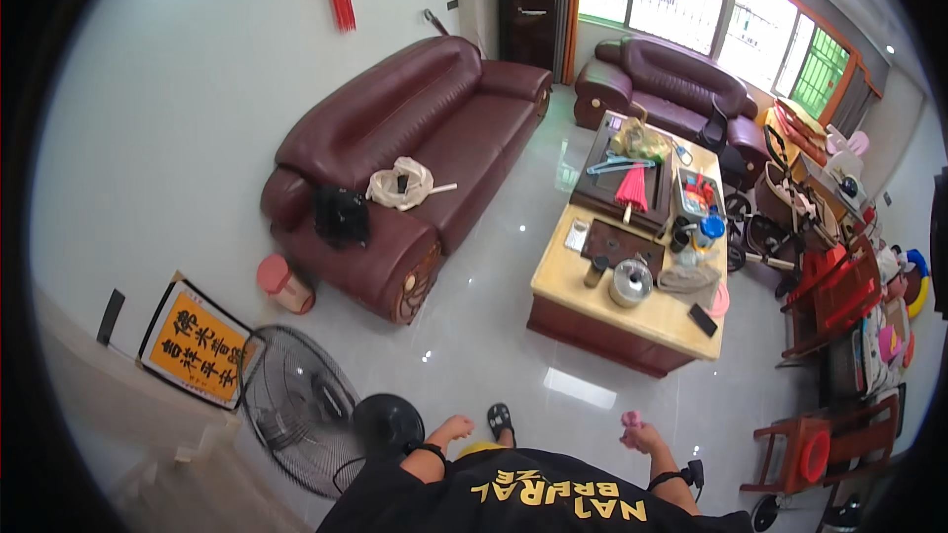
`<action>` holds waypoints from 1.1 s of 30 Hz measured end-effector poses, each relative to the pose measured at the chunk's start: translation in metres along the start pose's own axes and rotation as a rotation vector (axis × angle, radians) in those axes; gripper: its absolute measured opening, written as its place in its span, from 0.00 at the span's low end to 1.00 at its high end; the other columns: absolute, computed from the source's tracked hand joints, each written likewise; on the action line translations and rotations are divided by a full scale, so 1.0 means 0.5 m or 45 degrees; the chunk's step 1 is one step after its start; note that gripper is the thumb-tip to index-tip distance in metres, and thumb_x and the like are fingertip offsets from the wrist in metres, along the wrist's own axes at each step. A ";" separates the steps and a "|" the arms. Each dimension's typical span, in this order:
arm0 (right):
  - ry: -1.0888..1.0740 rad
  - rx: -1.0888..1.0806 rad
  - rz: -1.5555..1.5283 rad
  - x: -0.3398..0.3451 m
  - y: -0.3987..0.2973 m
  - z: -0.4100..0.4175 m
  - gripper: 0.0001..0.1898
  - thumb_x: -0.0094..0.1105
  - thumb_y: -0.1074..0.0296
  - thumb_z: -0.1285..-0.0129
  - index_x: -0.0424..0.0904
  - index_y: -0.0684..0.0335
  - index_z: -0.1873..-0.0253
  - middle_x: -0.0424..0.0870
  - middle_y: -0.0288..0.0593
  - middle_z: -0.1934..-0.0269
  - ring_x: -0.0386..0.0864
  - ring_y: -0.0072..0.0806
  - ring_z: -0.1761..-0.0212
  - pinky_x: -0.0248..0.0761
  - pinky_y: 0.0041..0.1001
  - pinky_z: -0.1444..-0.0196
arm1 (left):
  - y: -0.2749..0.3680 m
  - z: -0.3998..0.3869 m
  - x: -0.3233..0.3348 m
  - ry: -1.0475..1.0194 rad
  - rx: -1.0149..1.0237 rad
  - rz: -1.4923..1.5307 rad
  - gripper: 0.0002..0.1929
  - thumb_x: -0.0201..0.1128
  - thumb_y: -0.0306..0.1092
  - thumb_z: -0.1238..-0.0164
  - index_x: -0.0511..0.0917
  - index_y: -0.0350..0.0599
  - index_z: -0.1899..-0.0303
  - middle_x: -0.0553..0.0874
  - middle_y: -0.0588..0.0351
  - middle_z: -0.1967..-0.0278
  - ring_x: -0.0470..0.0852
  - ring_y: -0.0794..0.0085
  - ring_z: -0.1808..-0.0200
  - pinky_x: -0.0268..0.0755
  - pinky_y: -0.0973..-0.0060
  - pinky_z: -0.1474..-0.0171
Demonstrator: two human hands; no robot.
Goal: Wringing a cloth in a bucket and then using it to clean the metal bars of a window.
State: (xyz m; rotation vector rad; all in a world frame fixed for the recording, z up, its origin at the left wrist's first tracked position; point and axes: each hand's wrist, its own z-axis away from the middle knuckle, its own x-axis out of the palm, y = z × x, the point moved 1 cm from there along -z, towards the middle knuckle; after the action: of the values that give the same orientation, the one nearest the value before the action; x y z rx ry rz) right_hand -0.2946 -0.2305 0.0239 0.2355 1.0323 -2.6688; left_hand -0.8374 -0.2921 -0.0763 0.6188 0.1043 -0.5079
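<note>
At the lower middle my left hand [458, 427] has its fingers curled, beside the black base of a standing fan [300, 407]; whether anything is inside it cannot be told. My right hand [646, 438] grips a crumpled pink cloth [631, 422], held over the tiled floor. A marble-topped coffee table [552, 266] stands ahead. On it are a metal pot with a glass lid [631, 283], a dark cup [595, 271], a black phone [702, 320], a gray cloth [689, 278], a blue-lidded jug [709, 230], a pink folded fan [632, 189] and light-blue hangers [618, 164].
A maroon leather sofa [392, 126] at the left bears a black bag [342, 216] and a white bag [400, 183]. Near it stands a pink-lidded bin [285, 285]. A stroller [796, 207], red chairs [833, 303] and a wooden stool [789, 451] line the right side.
</note>
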 end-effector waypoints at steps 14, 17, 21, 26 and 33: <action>-0.055 0.332 0.108 0.146 -0.293 -0.279 0.19 0.65 0.49 0.39 0.79 0.64 0.64 0.77 0.37 0.76 0.78 0.29 0.77 0.76 0.31 0.68 | 0.096 -0.229 -0.449 0.130 0.035 0.263 0.11 0.62 0.42 0.32 0.84 0.45 0.62 0.85 0.60 0.73 0.80 0.78 0.75 0.68 0.78 0.76; -0.227 0.349 0.383 0.204 -0.345 -0.406 0.22 0.64 0.44 0.40 0.77 0.58 0.73 0.75 0.34 0.79 0.73 0.26 0.81 0.70 0.28 0.72 | 0.107 -0.274 -0.551 -0.061 0.412 -0.823 0.11 0.64 0.42 0.33 0.85 0.45 0.61 0.86 0.59 0.72 0.81 0.78 0.71 0.70 0.76 0.73; -0.512 0.448 0.183 0.278 -0.429 -0.494 0.25 0.64 0.37 0.41 0.75 0.54 0.74 0.75 0.32 0.80 0.69 0.22 0.81 0.61 0.27 0.77 | 0.157 -0.275 -0.690 -0.005 -0.055 -0.160 0.12 0.64 0.42 0.33 0.83 0.44 0.58 0.85 0.55 0.67 0.81 0.73 0.65 0.73 0.71 0.65; -0.612 0.545 -0.074 0.340 -0.555 -0.608 0.26 0.59 0.33 0.37 0.77 0.53 0.63 0.78 0.32 0.75 0.73 0.22 0.79 0.66 0.24 0.73 | 0.352 -0.388 -0.891 -0.027 -0.117 0.010 0.19 0.63 0.47 0.32 0.80 0.42 0.50 0.81 0.48 0.55 0.79 0.65 0.54 0.70 0.67 0.53; -0.460 0.843 -0.378 0.373 -0.814 -0.531 0.22 0.58 0.37 0.33 0.67 0.47 0.69 0.67 0.27 0.82 0.62 0.21 0.82 0.55 0.25 0.77 | 0.640 -0.619 -1.126 -0.401 -0.067 -0.252 0.29 0.61 0.54 0.30 0.74 0.39 0.39 0.75 0.39 0.39 0.75 0.53 0.39 0.67 0.60 0.36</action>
State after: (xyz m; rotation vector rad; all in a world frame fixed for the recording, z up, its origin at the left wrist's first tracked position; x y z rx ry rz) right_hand -0.5823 0.2027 0.0417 -0.2936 0.0578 -3.0728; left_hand -1.1561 0.3485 -0.0224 0.4726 -0.1204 -0.7862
